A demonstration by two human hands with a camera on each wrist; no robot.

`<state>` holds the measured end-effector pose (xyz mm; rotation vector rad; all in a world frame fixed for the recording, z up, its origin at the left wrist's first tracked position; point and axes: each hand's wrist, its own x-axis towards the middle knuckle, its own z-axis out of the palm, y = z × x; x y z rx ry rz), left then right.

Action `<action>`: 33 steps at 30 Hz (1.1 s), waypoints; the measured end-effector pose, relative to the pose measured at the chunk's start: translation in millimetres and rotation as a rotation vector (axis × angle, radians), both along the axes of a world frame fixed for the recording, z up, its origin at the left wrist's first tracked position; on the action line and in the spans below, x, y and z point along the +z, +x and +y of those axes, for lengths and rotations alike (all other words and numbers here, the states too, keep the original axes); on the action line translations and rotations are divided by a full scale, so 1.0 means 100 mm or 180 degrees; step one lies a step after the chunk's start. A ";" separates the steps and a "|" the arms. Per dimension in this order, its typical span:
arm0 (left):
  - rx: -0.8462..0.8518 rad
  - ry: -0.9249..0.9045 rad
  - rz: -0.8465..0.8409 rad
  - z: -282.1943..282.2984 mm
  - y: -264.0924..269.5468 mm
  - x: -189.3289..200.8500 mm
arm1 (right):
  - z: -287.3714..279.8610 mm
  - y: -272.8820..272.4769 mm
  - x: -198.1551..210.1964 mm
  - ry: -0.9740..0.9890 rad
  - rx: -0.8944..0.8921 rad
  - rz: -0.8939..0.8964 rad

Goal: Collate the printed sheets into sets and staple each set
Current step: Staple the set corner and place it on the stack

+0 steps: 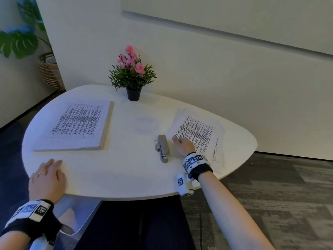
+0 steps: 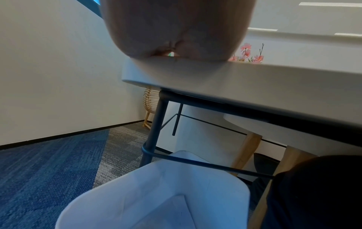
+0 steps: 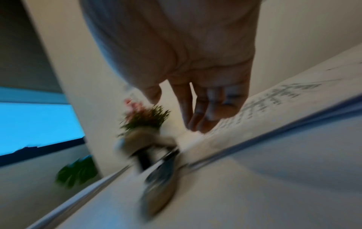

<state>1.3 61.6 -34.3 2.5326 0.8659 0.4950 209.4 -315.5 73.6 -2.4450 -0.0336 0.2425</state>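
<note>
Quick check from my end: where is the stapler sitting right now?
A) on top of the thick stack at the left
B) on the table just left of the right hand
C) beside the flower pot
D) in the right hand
B: the stapler lies flat on the table, just left of the right hand, whose fingers rest on the loose sheets instead.

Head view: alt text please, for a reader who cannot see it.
A right hand rests on a loose pile of printed sheets beside a stapler; the left hand lies flat on the white table, near a neat stack.
</note>
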 end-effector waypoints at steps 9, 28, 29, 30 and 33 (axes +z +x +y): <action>0.0077 -0.0081 0.0025 -0.05 0.00 0.04 | -0.82 0.13 -0.05 -0.1567 -0.1332 0.0659; -0.0028 0.0137 0.0543 0.04 0.02 0.12 | -0.69 0.21 0.35 -0.0166 -0.0819 -0.0450; -0.0051 0.0091 0.0630 0.07 0.03 0.14 | -0.65 0.18 0.44 -0.0041 -0.0696 -0.0689; -0.0072 0.0031 0.0735 0.08 0.04 0.19 | -0.61 0.15 0.53 0.0080 -0.0534 -0.0874; -0.0150 -0.0250 0.0809 0.04 0.09 0.34 | -0.47 0.02 0.71 0.0371 -0.0116 -0.1378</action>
